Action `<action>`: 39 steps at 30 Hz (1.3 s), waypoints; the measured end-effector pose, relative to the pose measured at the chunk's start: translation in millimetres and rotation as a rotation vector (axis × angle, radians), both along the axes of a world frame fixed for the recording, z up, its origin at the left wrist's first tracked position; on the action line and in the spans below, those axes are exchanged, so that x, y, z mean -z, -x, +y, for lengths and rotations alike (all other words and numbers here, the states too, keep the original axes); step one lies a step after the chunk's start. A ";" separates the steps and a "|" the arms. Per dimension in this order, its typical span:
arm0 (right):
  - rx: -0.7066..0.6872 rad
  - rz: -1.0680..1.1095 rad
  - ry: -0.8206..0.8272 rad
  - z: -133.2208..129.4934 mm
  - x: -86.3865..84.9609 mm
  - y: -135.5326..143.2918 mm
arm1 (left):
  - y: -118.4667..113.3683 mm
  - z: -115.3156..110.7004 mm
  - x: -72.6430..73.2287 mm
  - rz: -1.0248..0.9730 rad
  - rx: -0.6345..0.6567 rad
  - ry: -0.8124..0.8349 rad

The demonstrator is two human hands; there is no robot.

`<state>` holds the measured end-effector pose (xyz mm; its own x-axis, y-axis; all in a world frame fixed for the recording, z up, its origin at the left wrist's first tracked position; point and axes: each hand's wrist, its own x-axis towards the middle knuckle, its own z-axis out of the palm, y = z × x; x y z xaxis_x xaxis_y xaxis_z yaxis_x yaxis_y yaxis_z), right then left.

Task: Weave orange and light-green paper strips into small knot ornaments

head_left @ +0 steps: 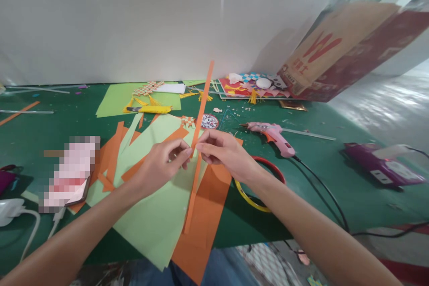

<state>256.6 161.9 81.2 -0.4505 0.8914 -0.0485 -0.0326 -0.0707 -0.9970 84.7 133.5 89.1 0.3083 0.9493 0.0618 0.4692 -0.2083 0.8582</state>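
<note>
Between my two hands stands a long, narrow orange paper strip, its upper end rising toward the wall and its lower part reaching down over the sheets. My left hand pinches it near the middle from the left. From the right, my right hand pinches it at almost the same spot; the fingertips nearly touch. Below lie light green paper sheets and an orange paper sheet. Loose orange strips lie left of my left hand. A small woven paper piece sits just beyond my hands.
A pink glue gun with a black cord lies at right, near a red-and-yellow ring. A yellow utility knife rests behind the sheets. A phone is at left, a purple power strip far right, a paper bag behind.
</note>
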 end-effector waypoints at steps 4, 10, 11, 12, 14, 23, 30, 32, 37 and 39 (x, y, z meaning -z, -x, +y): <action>-0.103 -0.121 -0.051 1.3 -1.7 -1.0 | 0.0 -0.9 1.1 0.045 -0.034 -0.060; -0.104 -0.189 -0.034 0.5 -1.4 2.7 | 0.9 -1.7 3.7 0.164 -0.022 -0.115; -0.102 -0.199 -0.025 0.7 -1.3 2.9 | 0.9 -1.8 4.1 0.171 -0.021 -0.114; -0.102 -0.204 -0.010 0.9 -1.2 2.9 | 0.8 -2.0 4.5 0.173 -0.017 -0.112; -0.104 -0.190 0.028 1.3 -0.9 2.7 | 0.6 -2.4 4.7 0.176 -0.008 -0.109; -0.097 -0.109 0.070 0.6 -1.5 3.1 | 1.1 -2.1 -2.3 0.142 0.082 0.022; -0.162 -0.056 0.037 8.4 3.1 -2.7 | 1.4 -1.8 -3.9 0.114 0.120 0.071; -0.154 -0.049 0.018 11.8 4.8 -5.1 | 1.2 -2.4 -4.7 0.104 0.131 0.094; -0.091 -0.030 0.020 17.1 3.5 -11.0 | 0.5 -3.6 -7.1 0.100 0.140 0.120; -0.069 -0.022 0.022 18.0 2.6 -12.8 | 0.3 -3.6 -6.9 0.102 0.145 0.131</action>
<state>269.3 179.9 78.6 -0.5091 0.8572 -0.0780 -0.0050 -0.0936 -0.9956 84.4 129.9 96.1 0.4402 0.8926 -0.0975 0.5281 -0.1696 0.8321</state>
